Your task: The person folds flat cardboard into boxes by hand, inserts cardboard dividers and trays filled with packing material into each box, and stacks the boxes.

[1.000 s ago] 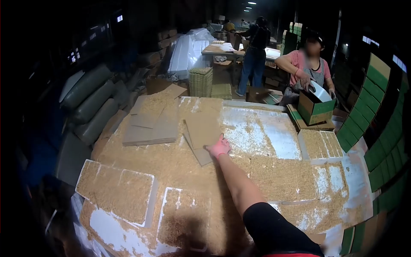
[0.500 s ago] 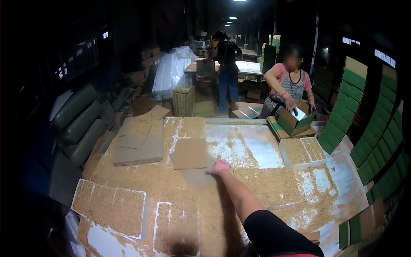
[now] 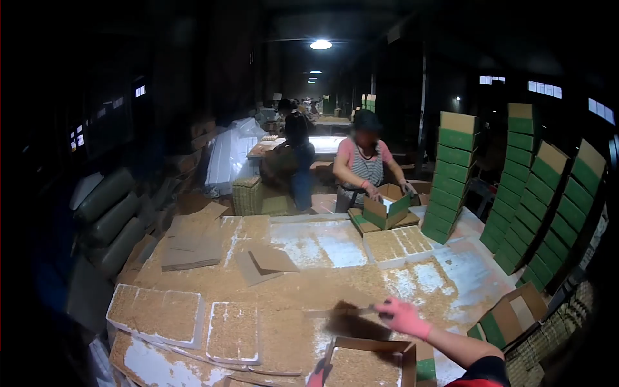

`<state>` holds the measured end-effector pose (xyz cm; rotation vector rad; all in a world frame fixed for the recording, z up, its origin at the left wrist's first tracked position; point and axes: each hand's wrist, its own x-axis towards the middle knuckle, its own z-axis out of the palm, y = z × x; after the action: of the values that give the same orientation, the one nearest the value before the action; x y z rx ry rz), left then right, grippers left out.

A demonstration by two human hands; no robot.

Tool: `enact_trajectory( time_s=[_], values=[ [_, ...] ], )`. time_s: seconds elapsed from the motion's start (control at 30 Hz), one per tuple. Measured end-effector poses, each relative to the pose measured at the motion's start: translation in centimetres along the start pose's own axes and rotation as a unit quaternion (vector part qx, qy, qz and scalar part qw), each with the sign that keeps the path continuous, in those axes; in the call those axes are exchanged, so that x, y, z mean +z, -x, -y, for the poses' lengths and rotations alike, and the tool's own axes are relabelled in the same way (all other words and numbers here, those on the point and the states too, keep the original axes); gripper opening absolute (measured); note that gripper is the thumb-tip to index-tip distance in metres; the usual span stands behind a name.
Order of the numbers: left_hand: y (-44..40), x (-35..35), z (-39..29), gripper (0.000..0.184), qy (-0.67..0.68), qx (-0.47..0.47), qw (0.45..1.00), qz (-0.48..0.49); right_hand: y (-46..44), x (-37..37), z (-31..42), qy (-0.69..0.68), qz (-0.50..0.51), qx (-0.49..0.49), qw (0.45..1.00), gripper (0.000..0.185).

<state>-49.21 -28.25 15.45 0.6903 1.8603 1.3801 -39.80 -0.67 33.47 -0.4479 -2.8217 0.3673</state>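
Observation:
At the bottom edge, an open cardboard box (image 3: 410, 361) holds a white-edged tray of tan, crumbly material (image 3: 364, 369). My left hand (image 3: 316, 377), only partly in view, grips the box's left wall. My right hand (image 3: 406, 318), in a pink glove with dark fingertips, is beyond the box's far right corner. Its fingers reach out to the left, a little apart, and I see nothing in them. A dark shadow falls on the table below it. Two flat cardboard sheets (image 3: 272, 260) lie farther off, overlapping, away from both hands.
White trays with tan material (image 3: 155, 314) cover much of the table. Stacked cardboard sheets (image 3: 190, 251) lie at the back left. Across the table, a co-worker (image 3: 364, 161) handles a green and brown box (image 3: 390, 209). Tall stacks of green boxes (image 3: 448, 184) stand along the right.
My right hand has left the cardboard sheets and moved right and nearer. The open box and my left hand have come into view at the bottom. The camera view has shifted right.

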Motion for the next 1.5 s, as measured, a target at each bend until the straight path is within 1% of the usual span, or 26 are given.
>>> enact_trajectory(
  time_s=[0.1, 0.13, 0.27, 0.33, 0.43, 0.47, 0.53, 0.6, 0.7, 0.73, 0.8, 0.9, 0.97, 1.0, 1.03, 1.07, 1.1, 1.13, 1.17, 1.2, 1.23, 1.27, 1.33, 1.4, 1.43, 1.5],
  values=[
    [1.7, 1.0, -1.8, 0.047, 0.077, -0.008, 0.997, -0.009, 10.6, 3.9, -0.4, -0.046, 0.161, -0.350, 0.922, 0.049],
    [2.2, 1.4, -2.8, 0.047, 0.105, -0.010, 0.994, -0.011, 13.7, 5.3, -0.6, -0.030, 0.275, -0.290, 0.916, 0.045],
    [4.0, 2.6, -5.1, 0.045, 0.239, -0.017, 0.971, -0.017, 16.5, 9.5, -2.4, -0.076, 0.230, -0.309, 0.920, 0.025],
    [1.1, 2.2, 3.5, 0.051, 0.316, -0.027, 0.948, 0.000, 17.4, 8.8, -1.5, -0.031, 0.314, -0.318, 0.894, 0.022],
    [-0.1, 1.8, 6.9, 0.047, 0.132, 0.008, 0.991, -0.033, 18.8, 9.3, -2.3, -0.091, 0.299, -0.323, 0.893, 0.018],
    [-0.6, 1.9, 7.5, 0.045, 0.192, -0.021, 0.980, -0.035, 18.9, 9.7, -2.9, -0.132, 0.274, -0.321, 0.897, 0.017],
    [1.2, 2.3, 3.7, 0.043, 0.312, -0.088, 0.945, -0.045, 17.2, 10.7, -3.8, -0.072, 0.351, -0.346, 0.867, 0.029],
    [1.1, 1.9, 4.6, 0.046, 0.271, -0.064, 0.958, -0.066, 15.0, 9.6, -3.9, -0.073, 0.393, -0.386, 0.831, 0.043],
    [1.0, 2.4, 4.5, 0.044, 0.208, -0.059, 0.974, -0.067, 14.7, 5.5, -1.2, -0.104, 0.239, -0.084, 0.962, 0.072],
    [0.0, 2.4, 5.9, 0.044, 0.181, -0.069, 0.980, -0.051, 14.6, 7.4, -1.3, -0.038, 0.269, -0.097, 0.957, 0.089],
    [0.5, 2.8, 7.3, 0.043, 0.168, -0.079, 0.981, -0.048, 16.2, 10.8, -0.4, 0.082, 0.315, -0.110, 0.939, 0.089],
    [3.8, 3.3, 5.1, 0.049, 0.210, -0.059, 0.975, -0.028, 15.4, 9.2, -0.4, -0.027, 0.368, -0.119, 0.922, 0.083],
    [3.5, 1.4, 11.5, 0.048, 0.263, -0.003, 0.965, -0.008, 16.2, 6.5, -2.5, -0.188, 0.223, -0.041, 0.956, 0.073],
    [5.0, 0.6, 8.5, 0.049, 0.353, -0.100, 0.930, -0.023, 16.9, 4.8, -3.4, -0.293, 0.109, 0.098, 0.945, 0.059],
    [6.9, -0.2, 4.4, 0.050, 0.443, -0.192, 0.874, -0.057, 16.8, 3.2, -5.9, -0.266, 0.001, 0.103, 0.958, 0.057],
    [5.8, 0.0, 6.5, 0.056, 0.363, -0.215, 0.901, -0.105, 17.6, 4.7, -9.1, -0.288, -0.146, 0.184, 0.928, 0.054],
    [4.3, 0.7, 8.9, 0.061, 0.307, -0.151, 0.940, -0.008, 18.5, 6.6, -10.6, -0.296, -0.159, 0.218, 0.916, 0.051],
    [2.8, 1.6, 10.3, 0.065, 0.246, -0.081, 0.962, 0.089, 19.4, 10.8, -12.8, -0.432, -0.017, 0.255, 0.865, 0.055],
    [2.7, 2.9, 9.5, 0.071, 0.130, -0.042, 0.989, 0.062, 20.9, 15.1, -14.2, -0.549, 0.123, 0.279, 0.778, 0.060],
    [2.3, 4.2, 7.3, 0.076, 0.012, 0.004, 0.999, 0.030, 22.1, 17.5, -13.0, -0.474, 0.094, 0.206, 0.851, 0.078],
    [1.3, 5.1, 6.8, 0.090, -0.111, -0.044, 0.992, -0.026, 21.0, 15.7, -7.5, -0.410, 0.130, 0.238, 0.871, 0.089],
    [-1.4, 5.8, 11.1, 0.096, -0.157, -0.037, 0.986, -0.048, 20.4, 15.6, -5.6, -0.278, 0.145, 0.404, 0.860, 0.093],
    [1.7, 4.3, 5.7, 0.099, -0.098, -0.032, 0.994, -0.028, 20.7, 19.2, -8.4, -0.402, 0.138, 0.372, 0.825, 0.096],
    [0.9, 4.3, 9.3, 0.095, -0.006, -0.040, 0.998, -0.055, 20.9, 14.1, -3.5, -0.457, 0.079, 0.357, 0.811, 0.093],
    [1.5, 4.2, 8.6, 0.084, 0.210, -0.002, 0.976, 0.052, 20.2, 11.3, -1.3, -0.482, 0.043, 0.351, 0.802, 0.092],
    [5.0, 4.2, 4.0, 0.067, 0.449, -0.088, 0.883, 0.101, 19.8, 12.8, -2.5, -0.521, 0.021, 0.259, 0.813, 0.088]
  ],
)
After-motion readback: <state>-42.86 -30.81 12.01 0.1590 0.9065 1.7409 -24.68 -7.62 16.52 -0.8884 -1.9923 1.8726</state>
